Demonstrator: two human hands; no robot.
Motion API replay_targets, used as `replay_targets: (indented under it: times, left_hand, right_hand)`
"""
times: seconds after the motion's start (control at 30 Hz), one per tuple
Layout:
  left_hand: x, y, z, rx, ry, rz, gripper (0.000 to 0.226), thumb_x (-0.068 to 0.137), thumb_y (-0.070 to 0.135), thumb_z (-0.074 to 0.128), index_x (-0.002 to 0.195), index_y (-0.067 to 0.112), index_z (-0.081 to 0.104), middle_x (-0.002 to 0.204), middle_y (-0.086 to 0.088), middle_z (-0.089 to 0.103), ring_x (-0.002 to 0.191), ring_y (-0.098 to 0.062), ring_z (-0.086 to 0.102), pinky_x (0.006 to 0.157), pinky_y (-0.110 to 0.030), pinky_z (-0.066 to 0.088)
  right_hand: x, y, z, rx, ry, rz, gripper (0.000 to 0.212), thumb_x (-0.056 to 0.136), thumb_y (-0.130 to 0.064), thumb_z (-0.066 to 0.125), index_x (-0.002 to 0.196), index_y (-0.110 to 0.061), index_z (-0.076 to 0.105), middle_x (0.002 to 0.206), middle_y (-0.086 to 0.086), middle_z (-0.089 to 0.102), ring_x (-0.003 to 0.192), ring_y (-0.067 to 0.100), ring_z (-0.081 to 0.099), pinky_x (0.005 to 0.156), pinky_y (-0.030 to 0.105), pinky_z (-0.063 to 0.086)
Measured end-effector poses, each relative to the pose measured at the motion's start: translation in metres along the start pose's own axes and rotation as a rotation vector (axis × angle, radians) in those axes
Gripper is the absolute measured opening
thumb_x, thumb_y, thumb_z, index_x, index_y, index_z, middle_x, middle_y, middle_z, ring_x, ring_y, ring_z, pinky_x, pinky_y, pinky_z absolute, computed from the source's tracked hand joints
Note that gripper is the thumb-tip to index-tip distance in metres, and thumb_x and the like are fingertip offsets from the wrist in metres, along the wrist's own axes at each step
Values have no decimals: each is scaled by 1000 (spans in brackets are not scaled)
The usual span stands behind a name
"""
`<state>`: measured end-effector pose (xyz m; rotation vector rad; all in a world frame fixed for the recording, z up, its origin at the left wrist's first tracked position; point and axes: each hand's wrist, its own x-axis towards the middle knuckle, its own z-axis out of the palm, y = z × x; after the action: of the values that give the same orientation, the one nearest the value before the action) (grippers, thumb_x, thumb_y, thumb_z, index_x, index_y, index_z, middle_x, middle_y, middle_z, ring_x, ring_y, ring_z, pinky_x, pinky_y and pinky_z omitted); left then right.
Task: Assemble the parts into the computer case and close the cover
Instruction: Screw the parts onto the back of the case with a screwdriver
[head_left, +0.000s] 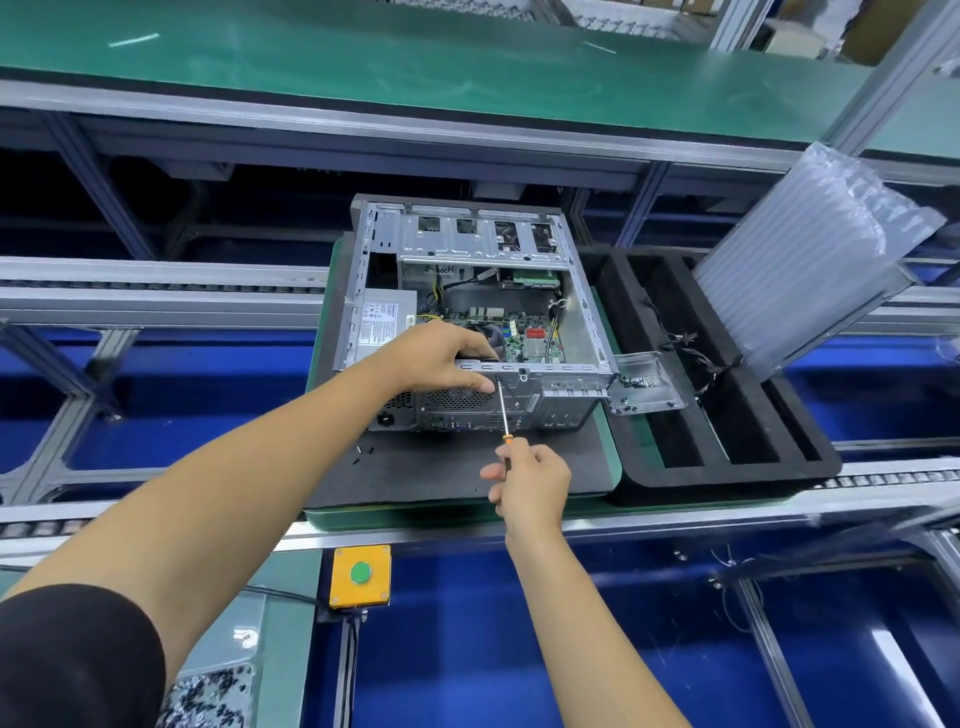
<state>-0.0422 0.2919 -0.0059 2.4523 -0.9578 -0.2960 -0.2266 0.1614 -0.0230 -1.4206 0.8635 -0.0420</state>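
Note:
An open grey computer case (584, 306) lies on its side on a dark mat (441, 467), with the motherboard (524, 332), power supply (387, 322) and drive cage (478, 234) showing inside. My left hand (441, 356) grips the case's near rear edge, fingers curled over the rim and thumb on the back panel. My right hand (530, 480) holds a screwdriver (503, 410) by its orange handle. Its tip meets the rear panel just right of my left thumb.
A black foam tray (727, 441) with slots and loose cables stands right of the case. A clear plastic box (644, 384) of screws lies between them. Air-cushion wrap (810, 260) leans at the right. Small black screws (363, 451) lie on the mat. A yellow button box (361, 574) sits at the near rail.

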Motion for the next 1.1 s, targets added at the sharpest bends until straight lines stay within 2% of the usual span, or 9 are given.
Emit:
replay_targets:
  times: [0.17,0.27,0.37,0.43,0.53,0.67,0.83,0.93,1.1]
  left_hand:
    - [0,0,1,9,6,7,60,77,68,73,127,34,66,136,12,64,124,-8,60,92,-25,45]
    - [0,-1,1,1,8,2,61,76,68,74,126,35,66,136,13,64,124,-8,60,93,-25,45]
    - [1,-1,2,-1,8,-4,61,76,69,74,126,35,66,135,13,64,123,-8,60,93,-27,47]
    - [1,-1,2,3,14,-5,61,76,70,73,126,35,66,135,14,64,124,-8,60,92,-26,47]
    - [1,-1,2,15,14,-6,61,75,71,72,125,38,66,135,15,64,124,-8,60,94,-28,49]
    - [0,0,1,20,12,-12,59,76,72,71,124,39,66,134,14,65,123,-9,61,97,-34,52]
    - [-1,1,1,13,19,-13,57,77,69,72,124,39,66,133,16,65,124,-8,60,95,-30,49]
    - [-1,2,0,8,12,-22,58,76,68,74,126,38,66,135,15,64,125,-9,59,98,-32,49]
    - [-2,3,0,-2,16,-24,58,76,66,76,126,37,66,136,14,64,126,-10,59,100,-32,49]
  right_hand:
    - [1,1,3,5,-16,-13,12,93,-14,59,86,-9,51,52,-4,60,39,12,38,38,23,29]
    - [1,2,4,-74,-12,-89,20,93,-11,58,80,-12,43,57,0,63,46,16,45,46,29,36]
    - [1,3,3,-124,11,-139,17,93,-10,59,80,-5,49,56,1,64,53,19,52,55,35,41]
    - [1,2,2,-53,-25,-84,14,94,-9,59,85,2,54,52,1,60,45,17,44,47,29,35]
    - [-1,0,2,58,-48,-5,9,93,-5,59,85,-3,57,50,2,56,39,14,38,39,24,29]
    - [-3,0,4,3,-29,-50,12,92,-7,59,82,-6,53,49,1,55,39,15,38,41,25,29]
    - [1,2,0,-175,8,-155,16,94,-15,58,84,-2,56,52,2,62,46,17,49,48,30,40]
    - [2,1,0,-70,-55,-78,18,97,-14,54,83,-4,58,56,6,67,38,17,47,40,23,36]
    - [2,0,2,12,-53,18,18,95,-10,52,80,-7,62,57,1,67,37,14,44,38,22,31]
